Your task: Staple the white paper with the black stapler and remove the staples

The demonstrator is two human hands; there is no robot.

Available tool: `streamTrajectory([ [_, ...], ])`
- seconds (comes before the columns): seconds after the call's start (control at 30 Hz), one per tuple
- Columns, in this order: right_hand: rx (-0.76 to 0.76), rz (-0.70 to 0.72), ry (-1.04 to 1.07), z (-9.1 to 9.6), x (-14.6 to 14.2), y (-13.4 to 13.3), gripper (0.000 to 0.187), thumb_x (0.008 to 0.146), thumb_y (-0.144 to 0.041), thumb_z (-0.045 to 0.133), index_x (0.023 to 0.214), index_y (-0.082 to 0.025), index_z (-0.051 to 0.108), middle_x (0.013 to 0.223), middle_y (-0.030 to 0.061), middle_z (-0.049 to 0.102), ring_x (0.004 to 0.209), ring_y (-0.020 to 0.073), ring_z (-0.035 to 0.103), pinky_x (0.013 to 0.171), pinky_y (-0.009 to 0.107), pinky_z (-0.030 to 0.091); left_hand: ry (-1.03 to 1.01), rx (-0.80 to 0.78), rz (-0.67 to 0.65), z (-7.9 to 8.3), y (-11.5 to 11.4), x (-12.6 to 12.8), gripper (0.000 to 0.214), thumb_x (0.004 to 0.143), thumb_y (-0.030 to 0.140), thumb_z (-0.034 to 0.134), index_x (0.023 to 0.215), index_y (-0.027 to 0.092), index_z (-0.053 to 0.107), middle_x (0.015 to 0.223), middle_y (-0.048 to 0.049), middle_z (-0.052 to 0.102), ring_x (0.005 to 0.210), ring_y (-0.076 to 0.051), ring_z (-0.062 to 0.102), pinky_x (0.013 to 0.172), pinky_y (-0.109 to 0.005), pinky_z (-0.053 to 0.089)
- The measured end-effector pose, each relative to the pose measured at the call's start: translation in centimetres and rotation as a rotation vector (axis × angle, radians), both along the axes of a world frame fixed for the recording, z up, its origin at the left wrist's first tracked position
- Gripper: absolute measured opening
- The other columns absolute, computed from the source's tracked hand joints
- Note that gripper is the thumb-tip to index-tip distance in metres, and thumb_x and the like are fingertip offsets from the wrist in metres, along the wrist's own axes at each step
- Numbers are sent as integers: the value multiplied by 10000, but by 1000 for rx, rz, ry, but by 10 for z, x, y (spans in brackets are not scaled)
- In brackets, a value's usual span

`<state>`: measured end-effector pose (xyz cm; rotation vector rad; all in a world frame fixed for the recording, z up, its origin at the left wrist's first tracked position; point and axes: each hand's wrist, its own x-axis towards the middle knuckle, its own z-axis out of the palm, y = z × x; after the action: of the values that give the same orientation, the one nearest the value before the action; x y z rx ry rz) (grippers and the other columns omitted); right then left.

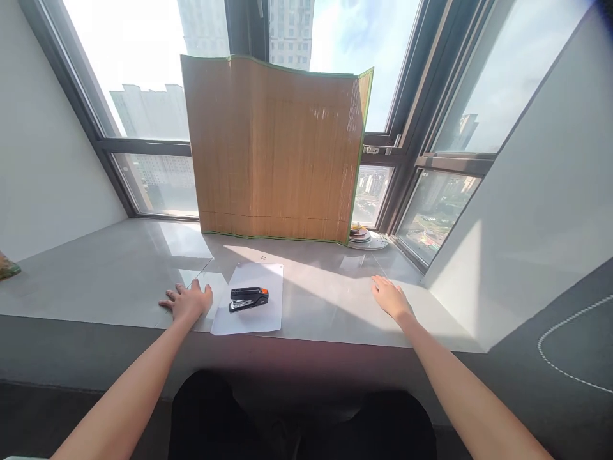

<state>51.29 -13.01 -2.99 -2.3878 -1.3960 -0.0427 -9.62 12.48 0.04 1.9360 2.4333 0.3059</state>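
My left hand (188, 301) lies flat on the pale window sill (325, 300) with its fingers spread, just left of some white paper (253, 322). On the paper rests a black stapler (248, 298) with an orange patch at its right end. Well to the right, my right hand (390, 298) lies palm down on the sill, fingers stretched out and holding nothing. Neither hand touches the stapler. Two tiny staple-like marks (263, 258) show on the sill just beyond the paper's far edge.
A brown bamboo mat (278, 153) with green edging stands upright against the window. Stacked plates (360, 236) sit by its lower right corner. At the far left edge lies a partly visible packet-like object (7, 267). A white cord (546, 351) hangs at the right.
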Motion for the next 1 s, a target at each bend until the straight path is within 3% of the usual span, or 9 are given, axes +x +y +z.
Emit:
streamTrajectory([
  [0.33, -31, -38, 1, 2, -4, 0, 546, 1037, -273, 327, 1500, -263, 616, 1666, 63, 485, 1575, 270, 402, 1302, 516, 269, -28, -13, -1, 3, 2, -2, 756, 972, 613, 373, 1583, 197, 526, 1681, -323, 317, 1540, -618, 212, 1100, -880, 160],
  [0.87, -47, -52, -11, 10, -11, -1, 543, 1047, -258, 343, 1519, -242, 613, 1660, 64, 494, 1569, 242, 412, 1299, 451, 269, -32, 28, -9, 8, -2, 2, 713, 974, 581, 374, 1489, 147, 609, 1611, -376, 371, 1494, -644, 268, 1047, -903, 196],
  [1.0, -39, -44, -28, 11, -11, -2, 536, 1041, -250, 357, 1504, -240, 628, 1647, 71, 511, 1549, 247, 442, 1275, 433, 306, -47, 20, -4, 9, -4, 2, 718, 966, 582, 397, 1510, 158, 592, 1634, -349, 359, 1518, -626, 240, 1083, -890, 170],
])
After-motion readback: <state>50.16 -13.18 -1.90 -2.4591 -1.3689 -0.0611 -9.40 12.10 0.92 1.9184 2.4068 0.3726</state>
